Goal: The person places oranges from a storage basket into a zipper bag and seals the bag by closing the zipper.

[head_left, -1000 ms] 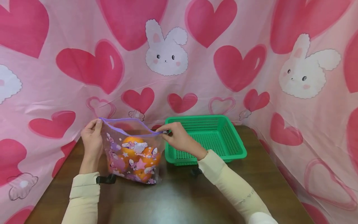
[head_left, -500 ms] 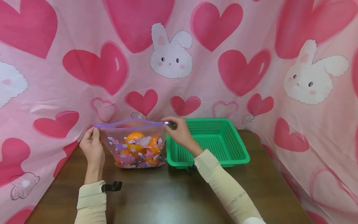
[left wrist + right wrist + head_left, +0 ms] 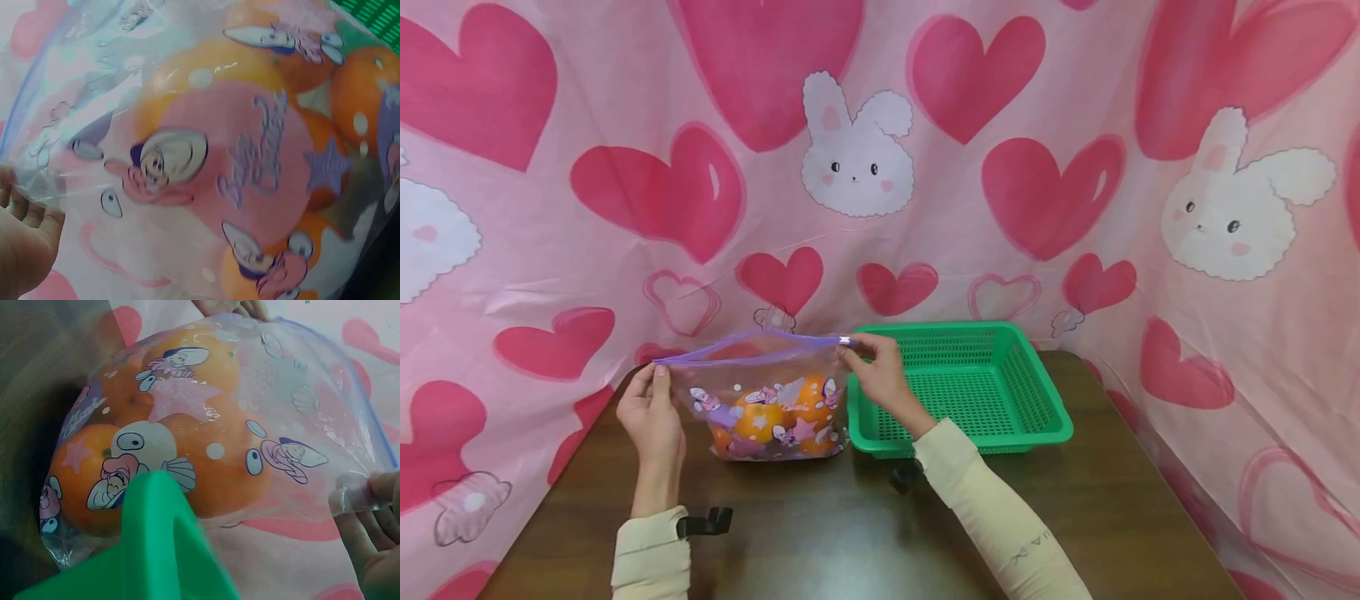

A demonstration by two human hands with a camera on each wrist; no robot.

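Observation:
A clear zip bag [image 3: 722, 379] with a purple zip rim and cartoon prints stands on the table, left of middle. Several oranges [image 3: 760, 422] lie in its lower part. My left hand [image 3: 651, 408] pinches the rim's left corner between thumb and fingers. At the opposite corner my right hand [image 3: 880, 367] pinches the rim by the white zip slider [image 3: 845, 340]. Between the hands the mouth gapes a little. In the right wrist view, the right hand [image 3: 375, 544] holds the bag's corner. The left wrist view shows the left hand [image 3: 31, 244] only in part.
A green plastic basket [image 3: 962, 400] with slotted walls stands right of the bag, partly behind my right hand. The brown table [image 3: 820, 533] reaches toward me. A pink cloth [image 3: 955, 217] with hearts and rabbits hangs behind and at the sides.
The bag has moved away from me and come down upright, its base now on the table. Its rim is drawn straighter and its mouth is narrower. The oranges inside have shifted.

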